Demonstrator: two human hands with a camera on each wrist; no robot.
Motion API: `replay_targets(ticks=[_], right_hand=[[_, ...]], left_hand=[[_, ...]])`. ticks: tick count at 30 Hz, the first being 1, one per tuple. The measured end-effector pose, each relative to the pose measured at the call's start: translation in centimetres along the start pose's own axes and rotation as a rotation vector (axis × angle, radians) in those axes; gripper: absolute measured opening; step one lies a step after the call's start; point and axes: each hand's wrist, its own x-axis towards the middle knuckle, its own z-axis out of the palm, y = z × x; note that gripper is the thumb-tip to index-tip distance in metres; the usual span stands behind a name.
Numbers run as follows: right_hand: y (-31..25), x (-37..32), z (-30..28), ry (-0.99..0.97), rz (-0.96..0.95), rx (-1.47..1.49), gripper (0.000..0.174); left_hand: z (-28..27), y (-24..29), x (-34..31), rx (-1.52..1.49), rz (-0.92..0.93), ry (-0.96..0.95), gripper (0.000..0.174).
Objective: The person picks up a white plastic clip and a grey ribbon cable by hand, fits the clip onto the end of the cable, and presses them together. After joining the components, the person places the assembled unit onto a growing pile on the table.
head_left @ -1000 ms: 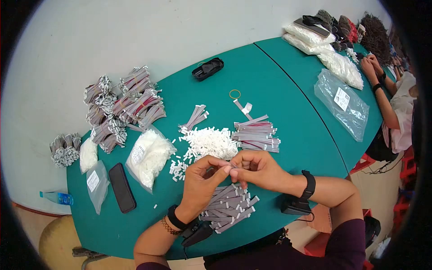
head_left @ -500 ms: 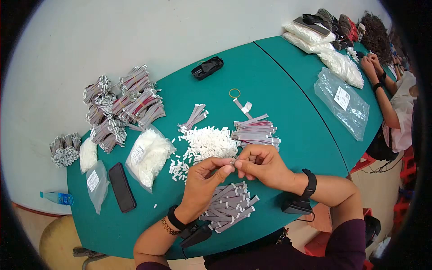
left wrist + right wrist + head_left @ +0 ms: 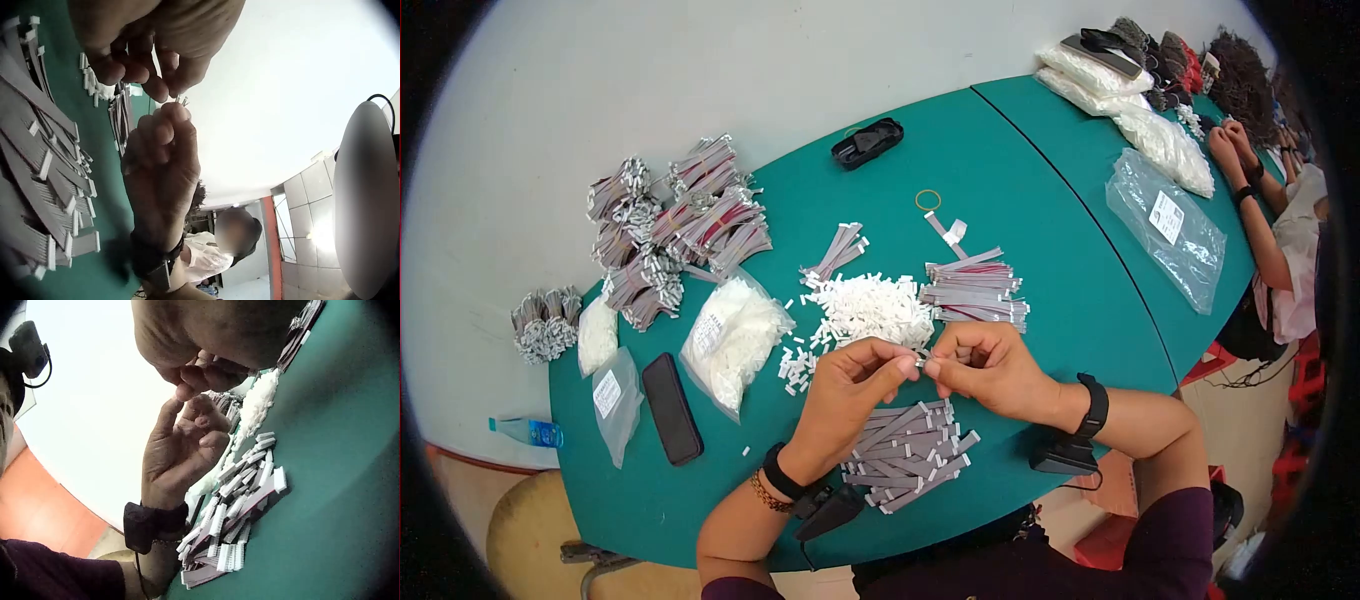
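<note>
My left hand [image 3: 850, 395] and right hand [image 3: 995, 375] meet in the head view, thumbs and forefingers pinching a small pale piece [image 3: 921, 361] between them. In the left wrist view a thin, light end of that piece [image 3: 180, 100] pokes out at the fingertips; the rest is hidden, and I cannot tell its exact kind. Under the hands lies a spread of grey ribbon cables [image 3: 910, 455] with white end connectors. Just beyond the hands is a heap of small white connector housings [image 3: 870, 307]. A stack of grey and red ribbon cables [image 3: 975, 292] lies to its right.
Bundled cables [image 3: 685, 215] pile up at the left by a bag of white parts [image 3: 732, 340]. A phone [image 3: 671, 408], an empty plastic bag [image 3: 615, 405] and a bottle [image 3: 526, 432] are nearer. Another person's hands [image 3: 1232, 145] work at the far right of the green table [image 3: 1000, 170].
My right hand has shifted slightly up and its fingers have changed their hold. A small pale piece now shows between the fingertips. The head view has tilted a little.
</note>
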Motion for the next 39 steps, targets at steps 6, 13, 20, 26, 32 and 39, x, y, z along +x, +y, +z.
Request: replay_targets(ticks=[6, 13, 20, 26, 32, 39], right_hand=[[0.4, -0.1, 0.0, -0.009, -0.007, -0.031, 0.009], [0.7, -0.2, 0.3, 0.02, -0.086, -0.09, 0.008], [0.3, -0.3, 0.4, 0.057, -0.191, -0.269, 0.007], [0.4, -0.2, 0.2, 0.072, -0.26, -0.316, 0.005], [0.6, -0.2, 0.2, 0.086, -0.287, -0.366, 0.004], [0.7, -0.2, 0.3, 0.115, -0.352, -0.418, 0.003]], left_hand=[[-0.3, 0.1, 0.1, -0.044, -0.073, -0.034, 0.009], [-0.3, 0.1, 0.1, -0.173, -0.179, -0.071, 0.008], [-0.1, 0.2, 0.1, -0.216, -0.224, -0.121, 0.011], [0.1, 0.3, 0.1, -0.214, -0.247, -0.114, 0.012], [0.2, 0.3, 0.0, -0.262, -0.262, -0.127, 0.012], [0.1, 0.2, 0.0, -0.271, -0.275, -0.121, 0.011]])
